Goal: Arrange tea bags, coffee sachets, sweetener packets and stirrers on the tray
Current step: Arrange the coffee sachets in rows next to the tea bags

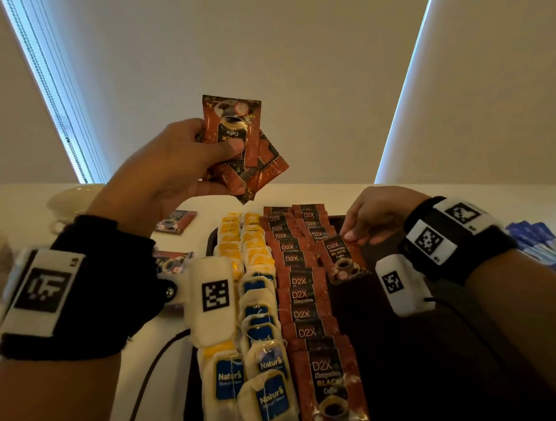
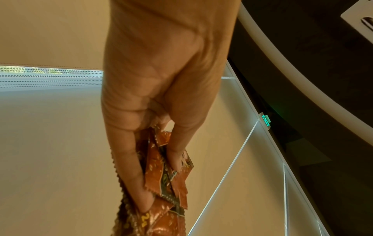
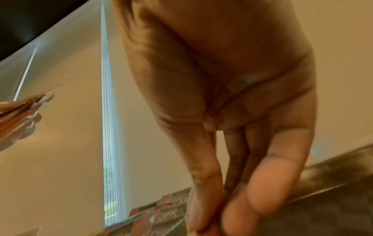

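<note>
Your left hand (image 1: 171, 164) is raised above the desk (image 1: 182, 244), well above the tray (image 1: 387, 301), gripping a bunch of coffee sachets (image 1: 244, 147) — thumb pressed across the front one, fingers curled behind. Left wrist view: same bunch (image 2: 161, 175) fanned out between thumb and fingers, count unclear, lower edge cut off by the frame

Your right hand (image 1: 377, 218) is low over the far part of the tray, back of hand up, fingertips pinching the top edge of one sachet (image 1: 345, 258). That sachet lies tilted, just right of the sachet row (image 1: 302, 292), its left edge near or touching the row — can't tell which. Right wrist view is blurred; fingers (image 3: 260, 183) point down, bunched close together onto the sachet, contact spot hard to make out

Tray contents: two columns of tea bags (image 1: 260, 324) on the left, yellow tags far, blue tags near; the sachet row overlapped beside them, running near to far, with a second short row at the far end. Right half of tray dark, detail hard to read, partly hidden by your right wrist

Off tray: two loose sachets (image 1: 176, 222) on the desk left of the tray, one partly hidden behind your left wrist camera. Blue packets (image 1: 542, 248) piled at the right, cut off by the frame edge. White cup (image 1: 73, 201) far left, behind your left hand
</note>
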The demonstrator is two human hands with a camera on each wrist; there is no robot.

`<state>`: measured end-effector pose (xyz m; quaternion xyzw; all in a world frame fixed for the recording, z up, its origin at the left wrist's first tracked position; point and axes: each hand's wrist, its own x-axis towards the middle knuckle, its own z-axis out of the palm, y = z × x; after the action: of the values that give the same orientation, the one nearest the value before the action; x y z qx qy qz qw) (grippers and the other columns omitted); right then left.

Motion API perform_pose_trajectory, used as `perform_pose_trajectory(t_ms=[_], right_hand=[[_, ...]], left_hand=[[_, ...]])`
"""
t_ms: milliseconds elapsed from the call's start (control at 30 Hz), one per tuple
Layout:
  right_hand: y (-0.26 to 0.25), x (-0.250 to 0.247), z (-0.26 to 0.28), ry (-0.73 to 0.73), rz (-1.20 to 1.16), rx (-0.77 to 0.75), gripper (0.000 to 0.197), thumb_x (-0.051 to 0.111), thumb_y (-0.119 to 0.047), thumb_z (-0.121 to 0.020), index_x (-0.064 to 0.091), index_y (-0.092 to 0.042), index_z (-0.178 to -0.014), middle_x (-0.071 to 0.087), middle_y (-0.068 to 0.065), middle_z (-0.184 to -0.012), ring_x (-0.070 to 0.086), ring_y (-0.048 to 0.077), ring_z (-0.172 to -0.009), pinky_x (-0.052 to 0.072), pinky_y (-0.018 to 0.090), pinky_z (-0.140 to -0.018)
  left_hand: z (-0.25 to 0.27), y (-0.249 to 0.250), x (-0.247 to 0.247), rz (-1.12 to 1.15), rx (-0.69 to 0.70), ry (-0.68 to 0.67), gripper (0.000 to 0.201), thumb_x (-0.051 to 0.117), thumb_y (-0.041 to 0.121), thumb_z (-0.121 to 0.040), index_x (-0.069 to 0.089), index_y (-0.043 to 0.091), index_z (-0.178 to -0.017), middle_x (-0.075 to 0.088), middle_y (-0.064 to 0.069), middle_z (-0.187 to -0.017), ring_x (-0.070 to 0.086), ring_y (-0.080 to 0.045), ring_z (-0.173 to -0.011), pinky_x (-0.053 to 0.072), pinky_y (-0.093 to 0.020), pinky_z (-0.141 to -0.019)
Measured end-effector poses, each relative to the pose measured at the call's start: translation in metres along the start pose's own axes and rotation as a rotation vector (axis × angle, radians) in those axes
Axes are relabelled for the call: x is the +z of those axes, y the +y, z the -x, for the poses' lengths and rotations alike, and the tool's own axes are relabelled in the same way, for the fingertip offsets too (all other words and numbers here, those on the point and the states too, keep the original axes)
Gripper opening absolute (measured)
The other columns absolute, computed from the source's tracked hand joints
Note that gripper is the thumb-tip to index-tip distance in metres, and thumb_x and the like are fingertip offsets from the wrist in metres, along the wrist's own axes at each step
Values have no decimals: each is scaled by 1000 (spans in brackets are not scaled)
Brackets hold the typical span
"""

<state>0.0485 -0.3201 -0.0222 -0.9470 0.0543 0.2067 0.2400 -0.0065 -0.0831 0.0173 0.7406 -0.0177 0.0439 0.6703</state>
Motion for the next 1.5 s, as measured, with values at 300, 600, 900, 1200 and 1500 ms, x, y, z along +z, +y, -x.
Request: perform_pose_trajectory(t_ms=[300,600,900,1200,1500], right_hand=[[-8,7,-14,-43,-34,30,6,60,-2,-87,62,-6,-83,63,4,-75,58,10,-67,44,19,-59],[-9,9,-6,67,-14,-32,11,69,-8,-81,61,-5,-87,67,6,-81,63,17,-76,49,25,-63],[-45,10,58,88,-577,-451,33,60,-42,-85,66,-12,-96,71,2,-87,67,6,-65,53,19,-51],[-35,8,59,320,-667,-480,7,58,-14,-90,63,-17,-86,67,-1,-74,65,2,-57,55,18,-56],[5,-22,48,242,-282,-175,6,64,-6,-86,68,-8,-81,66,3,-70,59,11,-64,48,25,-60]], left_hand=[[-1,-1,-1,-14,-12,4,27,58,15,-90,52,16,-116,65,-1,-99,66,-16,-85,58,-24,-56],[-2,-2,0,-42,-15,-10,35,59,15,-90,51,14,-123,64,-4,-108,65,-21,-94,60,-30,-65],[2,-3,6,-20,-34,-91,19,58,16,-89,55,18,-108,65,-4,-102,66,-19,-89,59,-26,-59],[1,-3,2,1,-26,-47,24,55,13,-91,52,14,-115,66,-5,-99,68,-19,-85,58,-24,-56],[2,2,-7,43,13,50,22,56,12,-91,53,15,-113,65,0,-99,65,-14,-87,57,-22,-53]])
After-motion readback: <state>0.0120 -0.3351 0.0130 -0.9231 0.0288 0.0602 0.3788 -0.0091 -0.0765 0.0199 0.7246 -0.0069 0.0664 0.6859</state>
